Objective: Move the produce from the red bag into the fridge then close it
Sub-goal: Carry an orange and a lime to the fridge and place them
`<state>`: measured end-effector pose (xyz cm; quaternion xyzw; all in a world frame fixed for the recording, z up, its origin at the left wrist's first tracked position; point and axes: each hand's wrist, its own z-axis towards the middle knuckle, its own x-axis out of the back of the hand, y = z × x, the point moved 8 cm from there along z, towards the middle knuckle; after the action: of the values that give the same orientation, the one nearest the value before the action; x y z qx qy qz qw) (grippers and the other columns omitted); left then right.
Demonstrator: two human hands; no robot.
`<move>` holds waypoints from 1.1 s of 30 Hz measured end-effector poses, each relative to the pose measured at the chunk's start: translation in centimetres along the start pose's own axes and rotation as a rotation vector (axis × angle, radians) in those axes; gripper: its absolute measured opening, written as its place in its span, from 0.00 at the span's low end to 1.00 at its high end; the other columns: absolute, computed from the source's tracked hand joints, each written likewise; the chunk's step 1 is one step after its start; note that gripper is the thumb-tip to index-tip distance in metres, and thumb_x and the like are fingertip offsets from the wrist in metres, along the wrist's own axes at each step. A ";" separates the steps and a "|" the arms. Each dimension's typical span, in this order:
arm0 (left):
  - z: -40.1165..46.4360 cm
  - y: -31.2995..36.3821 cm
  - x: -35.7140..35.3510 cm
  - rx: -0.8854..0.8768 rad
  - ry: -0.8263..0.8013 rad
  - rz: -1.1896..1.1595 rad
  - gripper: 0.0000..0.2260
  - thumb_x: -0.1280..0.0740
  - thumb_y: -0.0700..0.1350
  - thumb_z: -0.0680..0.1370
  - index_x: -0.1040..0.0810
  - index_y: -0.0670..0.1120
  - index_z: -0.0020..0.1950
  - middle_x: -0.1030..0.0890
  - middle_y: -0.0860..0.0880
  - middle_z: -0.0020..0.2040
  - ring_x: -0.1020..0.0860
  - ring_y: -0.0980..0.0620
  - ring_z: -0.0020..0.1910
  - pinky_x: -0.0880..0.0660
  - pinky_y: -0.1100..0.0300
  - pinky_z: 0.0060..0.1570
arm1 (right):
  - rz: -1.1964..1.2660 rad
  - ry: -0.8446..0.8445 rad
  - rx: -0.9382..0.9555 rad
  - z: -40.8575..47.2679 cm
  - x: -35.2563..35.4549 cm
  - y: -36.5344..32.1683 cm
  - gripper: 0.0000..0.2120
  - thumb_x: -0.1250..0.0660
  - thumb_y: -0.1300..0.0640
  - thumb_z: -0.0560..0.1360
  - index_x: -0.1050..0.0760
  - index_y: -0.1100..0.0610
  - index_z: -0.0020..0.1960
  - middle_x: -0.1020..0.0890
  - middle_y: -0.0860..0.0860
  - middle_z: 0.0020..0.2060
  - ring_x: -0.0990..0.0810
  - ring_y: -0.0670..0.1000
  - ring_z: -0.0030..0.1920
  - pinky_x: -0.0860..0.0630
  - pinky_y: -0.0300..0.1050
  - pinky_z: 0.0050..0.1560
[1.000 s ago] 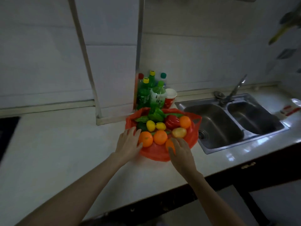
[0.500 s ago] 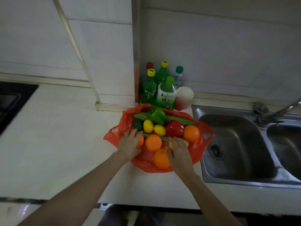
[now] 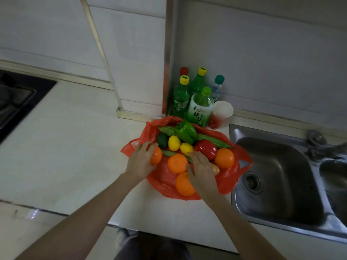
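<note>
The red bag (image 3: 165,181) lies spread open on the white counter, full of produce: several oranges, two lemons (image 3: 174,143), a green pepper (image 3: 186,131), a red pepper (image 3: 205,148), a dark avocado (image 3: 161,140) and long green vegetables. My left hand (image 3: 140,162) curls over the orange (image 3: 156,155) at the bag's left edge. My right hand (image 3: 201,170) lies on the middle of the pile, covering a yellowish fruit (image 3: 215,168), between a central orange (image 3: 177,163) and the nearest orange (image 3: 184,183). The fridge is out of view.
Several green drink bottles (image 3: 200,107) and a red-and-white paper cup (image 3: 220,114) stand behind the bag against the wall. A steel sink (image 3: 272,177) is directly right of the bag. A dark stove top (image 3: 16,98) sits far left. The counter edge runs near my body.
The view has tilted down and closer over the bag. My left hand has closed round the leftmost orange; my right hand has slid further up onto the pile.
</note>
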<state>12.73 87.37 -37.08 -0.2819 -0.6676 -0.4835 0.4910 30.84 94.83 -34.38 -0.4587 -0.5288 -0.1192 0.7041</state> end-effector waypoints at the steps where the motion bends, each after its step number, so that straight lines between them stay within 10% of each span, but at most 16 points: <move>1: -0.4 -0.4 0.8 0.015 0.017 -0.009 0.30 0.26 0.43 0.65 0.28 0.46 0.66 0.26 0.44 0.63 0.27 0.38 0.59 0.25 0.47 0.52 | -0.015 -0.019 0.019 0.7 -0.2 -0.7 0.21 0.42 0.52 0.78 0.32 0.57 0.68 0.28 0.56 0.66 0.33 0.56 0.68 0.32 0.53 0.67; 14: -5.1 -7.7 7.4 0.251 0.159 0.016 0.32 0.25 0.46 0.66 0.31 0.48 0.68 0.29 0.45 0.67 0.28 0.41 0.62 0.24 0.50 0.50 | -0.211 -0.305 0.191 8.6 -6.4 -10.0 0.22 0.42 0.59 0.79 0.39 0.60 0.72 0.35 0.58 0.70 0.38 0.57 0.71 0.42 0.49 0.69; 33: -4.3 -12.7 8.4 0.213 0.071 -0.019 0.32 0.28 0.48 0.69 0.36 0.50 0.71 0.34 0.48 0.70 0.33 0.45 0.66 0.26 0.52 0.53 | -0.457 -0.270 -0.059 12.9 -10.5 -7.3 0.24 0.32 0.52 0.73 0.34 0.56 0.66 0.34 0.57 0.64 0.33 0.58 0.64 0.27 0.54 0.57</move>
<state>0.54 77.85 -33.73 -0.2045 -0.7000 -0.4242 0.5369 13.53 97.39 -39.28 -0.3593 -0.7042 -0.2280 0.5683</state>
